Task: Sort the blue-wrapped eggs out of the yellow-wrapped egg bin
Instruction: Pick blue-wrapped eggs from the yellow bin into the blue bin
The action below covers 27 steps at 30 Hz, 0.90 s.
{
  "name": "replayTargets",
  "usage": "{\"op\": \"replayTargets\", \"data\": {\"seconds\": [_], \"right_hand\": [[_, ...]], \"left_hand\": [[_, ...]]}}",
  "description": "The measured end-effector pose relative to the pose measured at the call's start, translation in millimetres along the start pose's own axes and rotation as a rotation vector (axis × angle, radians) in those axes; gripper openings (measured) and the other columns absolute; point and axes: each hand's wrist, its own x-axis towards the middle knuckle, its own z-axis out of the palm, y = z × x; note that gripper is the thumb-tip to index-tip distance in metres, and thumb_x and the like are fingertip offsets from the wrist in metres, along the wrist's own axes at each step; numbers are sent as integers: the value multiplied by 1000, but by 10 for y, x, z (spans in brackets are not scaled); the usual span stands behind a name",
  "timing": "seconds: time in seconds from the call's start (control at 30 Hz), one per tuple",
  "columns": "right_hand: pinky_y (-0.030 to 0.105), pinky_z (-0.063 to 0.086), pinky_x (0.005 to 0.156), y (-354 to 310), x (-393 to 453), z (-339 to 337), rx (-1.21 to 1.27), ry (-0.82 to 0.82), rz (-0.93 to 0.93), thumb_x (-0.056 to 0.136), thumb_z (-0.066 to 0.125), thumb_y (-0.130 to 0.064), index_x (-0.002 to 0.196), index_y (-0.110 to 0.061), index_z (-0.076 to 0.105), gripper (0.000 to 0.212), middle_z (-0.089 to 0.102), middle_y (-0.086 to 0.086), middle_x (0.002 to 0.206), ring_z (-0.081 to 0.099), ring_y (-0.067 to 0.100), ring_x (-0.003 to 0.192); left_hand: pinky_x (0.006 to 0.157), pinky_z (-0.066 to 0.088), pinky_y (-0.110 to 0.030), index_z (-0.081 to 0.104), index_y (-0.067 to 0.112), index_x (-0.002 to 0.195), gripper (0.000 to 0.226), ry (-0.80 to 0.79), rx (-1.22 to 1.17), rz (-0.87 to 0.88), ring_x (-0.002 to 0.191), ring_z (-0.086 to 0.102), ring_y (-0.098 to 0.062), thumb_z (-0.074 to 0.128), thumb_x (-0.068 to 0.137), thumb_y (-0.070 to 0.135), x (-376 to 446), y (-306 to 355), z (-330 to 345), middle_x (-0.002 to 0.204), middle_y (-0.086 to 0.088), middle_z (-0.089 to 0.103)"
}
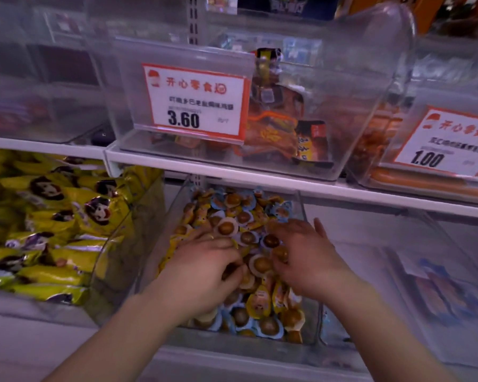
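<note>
The light is soft and even, with a cool violet cast over the white shelf [260, 175] and clear bins. Shadows are faint. Pale glare hazes the upper bin [342, 78] fronts, washing out what lies behind them. The whole picture is slightly blurred; small print on the price tag [196, 102] smears. Wide-angle distortion bends the shelf line and stretches the corners, where detail dissolves.

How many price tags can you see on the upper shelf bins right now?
2. The 3.60 tag hangs on the middle bin's front; the 1.00 tag is on the bin to its right, partly cut off at the frame edge. Blurred bins at left may hide others.
</note>
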Motion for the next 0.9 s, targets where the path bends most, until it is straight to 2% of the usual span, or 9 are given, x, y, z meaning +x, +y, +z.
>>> {"op": "replayTargets", "data": {"seconds": [0.13, 0.23, 0.3, 0.4, 0.47, 0.53, 0.67, 0.83, 0.9], "right_hand": [[58, -5, 121, -51, 21, 1, -211, -62, 57, 96, 41, -51, 153, -33, 29, 61, 43, -1, 147, 27, 22, 145], [55, -3, 121, -92, 5, 19, -276, -95, 36, 99, 31, -54, 157, -28, 18, 64, 35, 4, 156, 21, 24, 148], [50, 5, 123, -137, 5, 34, -302, -122, 20, 100, 25, -52, 158, -27, 11, 65, 28, 8, 160, 18, 27, 149], [53, 6, 122, -181, 16, 41, -330, -165, 39, 101, 28, -44, 158, -22, 9, 64, 23, 12, 161, 18, 32, 148], [56, 8, 121, -181, 35, 37, -320, -174, 34, 99, 36, -38, 156, -20, 18, 62, 30, 14, 156, 28, 35, 143], [56, 11, 121, -160, 45, 24, -279, -151, 7, 97, 42, -36, 152, -24, 27, 58, 37, 13, 150, 36, 35, 138], [48, 20, 117, -117, 0, -14, -133, -109, -36, 93, 48, -36, 141, -38, 36, 50, 49, 5, 138, 49, 30, 128], [54, 4, 123, -91, -49, -41, -90, -134, -48, 92, 52, -36, 148, -46, 23, 64, 51, 3, 141, 53, 27, 127], [50, 7, 123, -104, -59, -59, -21, -87, -36, 91, 53, -34, 149, -48, 23, 67, 54, 1, 139, 56, 25, 124]], "left_hand": [[103, 41, -39, 63, 33, 118, 39, 100, -48, -35, 113, 56, -19, 44, 91, 53, 182, 19, 45, 125, 11, 56], [116, 24, -46, 26, 34, 151, 68, -4, 17, -60, 142, 27, -29, 49, 91, 57, 423, 55, 183, 159, -1, 20], [120, 9, -48, 8, 33, 156, 81, -124, 74, -76, 150, 6, -29, 48, 91, 59, 541, 44, 290, 165, -2, 0], [120, 18, -47, 23, 35, 153, 72, -140, 76, -76, 146, 21, -29, 54, 90, 51, 609, 22, 330, 160, -4, 22], [112, 30, -43, 41, 36, 143, 57, -81, 77, -69, 134, 39, -26, 57, 89, 46, 590, 11, 298, 143, 1, 43], [105, 34, -38, 51, 37, 133, 43, -23, 61, -60, 122, 49, -23, 54, 91, 44, 538, -36, 269, 130, 6, 51], [99, 40, -34, 58, 36, 127, 34, 2, -75, -36, 117, 55, -20, 54, 94, 42, 373, -134, 202, 123, 10, 59], [75, 41, -7, 57, 47, 118, 26, 132, -388, -186, 100, 55, 3, 56, 95, 36, 293, -130, 176, 112, 25, 56], [71, 36, -5, 56, 45, 123, 30, 148, -345, -181, 99, 53, 2, 57, 96, 32, 296, -134, 172, 117, 23, 52]]}}
